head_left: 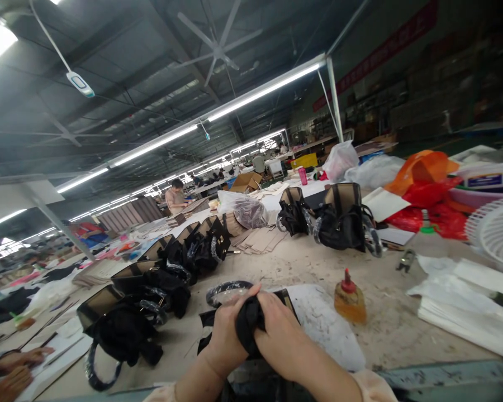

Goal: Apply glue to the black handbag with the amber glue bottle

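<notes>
Factory hall: fluorescent tubes (264,92) are glowing over a beige worktable (251,267). Black fabric (247,329), bunched, one piece: is sitting at the near edge, between both palms. Left hand (228,330) and right hand (279,330): fingers are curling around and gripping that fabric. Handle, plastic-wrapped (228,289), one: is lying just beyond the hands. Black handbags (176,290), several: are standing in a row at left. Bottle of amber liquid, red-capped (350,302), one: is standing at right, near a white sheet (329,326).
</notes>
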Demonstrator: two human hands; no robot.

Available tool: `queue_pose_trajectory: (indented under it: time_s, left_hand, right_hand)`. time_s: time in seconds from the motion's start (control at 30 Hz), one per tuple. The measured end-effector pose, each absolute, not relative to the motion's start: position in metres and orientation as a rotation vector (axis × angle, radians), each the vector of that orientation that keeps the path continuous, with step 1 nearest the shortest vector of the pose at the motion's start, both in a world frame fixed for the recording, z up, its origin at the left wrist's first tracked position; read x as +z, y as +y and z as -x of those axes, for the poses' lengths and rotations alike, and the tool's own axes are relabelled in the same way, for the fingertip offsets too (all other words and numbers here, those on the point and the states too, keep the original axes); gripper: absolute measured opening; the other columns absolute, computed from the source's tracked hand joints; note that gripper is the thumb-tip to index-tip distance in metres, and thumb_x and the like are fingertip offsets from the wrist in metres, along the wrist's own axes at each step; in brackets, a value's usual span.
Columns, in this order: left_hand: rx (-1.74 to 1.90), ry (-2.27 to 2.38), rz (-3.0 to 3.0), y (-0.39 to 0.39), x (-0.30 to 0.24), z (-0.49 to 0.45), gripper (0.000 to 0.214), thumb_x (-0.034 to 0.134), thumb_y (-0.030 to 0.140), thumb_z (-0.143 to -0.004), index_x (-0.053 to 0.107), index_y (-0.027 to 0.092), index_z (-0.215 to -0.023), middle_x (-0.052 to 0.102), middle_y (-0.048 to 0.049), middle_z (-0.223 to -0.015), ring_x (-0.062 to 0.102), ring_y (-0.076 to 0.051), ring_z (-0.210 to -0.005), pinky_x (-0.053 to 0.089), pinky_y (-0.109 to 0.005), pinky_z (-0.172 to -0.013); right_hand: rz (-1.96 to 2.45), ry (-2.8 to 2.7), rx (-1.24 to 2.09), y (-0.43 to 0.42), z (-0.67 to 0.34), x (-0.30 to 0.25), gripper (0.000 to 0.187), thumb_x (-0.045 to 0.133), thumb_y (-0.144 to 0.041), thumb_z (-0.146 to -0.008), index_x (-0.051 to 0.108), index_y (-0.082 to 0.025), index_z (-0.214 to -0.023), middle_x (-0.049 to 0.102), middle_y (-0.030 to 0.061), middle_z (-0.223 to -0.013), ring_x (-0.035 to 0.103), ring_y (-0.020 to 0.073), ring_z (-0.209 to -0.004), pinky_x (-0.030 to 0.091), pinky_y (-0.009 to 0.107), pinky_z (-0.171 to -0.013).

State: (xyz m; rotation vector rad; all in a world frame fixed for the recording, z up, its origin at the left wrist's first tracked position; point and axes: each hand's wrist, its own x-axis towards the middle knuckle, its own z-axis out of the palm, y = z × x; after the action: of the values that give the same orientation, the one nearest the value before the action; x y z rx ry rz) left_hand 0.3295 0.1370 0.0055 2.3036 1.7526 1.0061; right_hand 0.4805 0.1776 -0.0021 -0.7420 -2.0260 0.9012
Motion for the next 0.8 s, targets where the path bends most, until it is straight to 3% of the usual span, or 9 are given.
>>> queue_pose_trajectory:
  time_s: [0.1,0.23,0.3,0.4,0.5,0.63,0.73,0.8]
  left_hand:
    - [1.091,1.713,-2.283,0.139,0.004,-0.332,0.05,0.062,0.021,-0.079,0.057,0.021,-0.13,0.067,-0.0087,-0.122,0.062,-0.026,-0.112,0.046,-0.036,-0.101]
    - [1.184,1.63,-2.322,0.145,0.003,-0.333,0.051,0.06,0.015,-0.071,0.062,0.018,-0.122,0.068,-0.0093,-0.121,0.064,-0.027,-0.109,0.05,-0.04,-0.097]
    - [1.177,1.604,-2.316,0.148,0.006,-0.331,0.053,0.06,0.016,-0.068,0.063,0.017,-0.121,0.071,-0.0097,-0.116,0.066,-0.027,-0.104,0.052,-0.039,-0.093]
    - [1.144,1.662,-2.227,0.153,0.014,-0.324,0.038,0.057,0.017,-0.072,0.069,0.017,-0.108,0.075,-0.0087,-0.104,0.069,-0.024,-0.096,0.053,-0.036,-0.089]
    - [1.149,1.736,-2.137,0.158,0.021,-0.308,0.025,0.054,0.018,-0.076,0.072,0.018,-0.094,0.076,-0.008,-0.095,0.07,-0.023,-0.091,0.054,-0.035,-0.087]
    - [1.281,1.802,-1.903,0.163,0.023,-0.281,0.019,0.063,0.023,-0.069,0.072,0.018,-0.086,0.076,-0.0075,-0.092,0.069,-0.025,-0.09,0.052,-0.038,-0.089]
    - [1.423,1.814,-1.615,0.163,0.026,-0.266,0.026,0.072,0.028,-0.062,0.07,0.018,-0.086,0.074,-0.0082,-0.094,0.067,-0.027,-0.093,0.051,-0.041,-0.091]
    - [1.478,1.753,-1.47,0.163,0.03,-0.259,0.035,0.078,0.031,-0.058,0.069,0.017,-0.09,0.073,-0.0087,-0.098,0.065,-0.028,-0.097,0.048,-0.041,-0.094]
  right_hand:
    - [0.719,-2.071,0.867,0.177,-0.486,0.005,0.034,0.047,-0.013,-0.074,0.055,-0.016,-0.107,0.058,0.0099,-0.11,0.049,0.0237,-0.111,0.038,0.039,-0.102]
    - [0.686,-2.126,0.857,0.176,-0.496,0.01,0.042,0.052,-0.02,-0.076,0.054,-0.015,-0.118,0.055,0.011,-0.121,0.045,0.0243,-0.12,0.036,0.04,-0.107]
    - [0.76,-2.094,0.818,0.174,-0.5,0.008,0.058,0.058,-0.029,-0.077,0.046,-0.012,-0.131,0.049,0.0145,-0.133,0.041,0.0273,-0.127,0.035,0.043,-0.109]
    - [0.848,-2.033,0.648,0.172,-0.51,0.003,0.085,0.065,-0.04,-0.076,0.028,-0.009,-0.146,0.039,0.0174,-0.146,0.034,0.0316,-0.134,0.035,0.049,-0.11]
    - [0.785,-1.953,0.429,0.18,-0.528,-0.001,0.069,0.061,-0.038,-0.084,0.036,-0.013,-0.143,0.048,0.0156,-0.14,0.042,0.029,-0.129,0.039,0.048,-0.108]
    - [0.867,-1.711,0.261,0.214,-0.573,-0.012,0.046,0.053,-0.034,-0.089,0.048,-0.017,-0.132,0.061,0.0141,-0.12,0.059,0.0267,-0.109,0.051,0.046,-0.094]
    - [1.091,-1.604,0.261,0.245,-0.611,-0.038,0.055,0.054,-0.034,-0.083,0.044,-0.015,-0.134,0.061,0.0154,-0.115,0.063,0.0284,-0.097,0.054,0.048,-0.084]
    - [1.213,-1.598,0.282,0.265,-0.634,-0.064,0.064,0.056,-0.033,-0.077,0.041,-0.013,-0.136,0.058,0.0179,-0.119,0.06,0.0325,-0.104,0.052,0.05,-0.087]
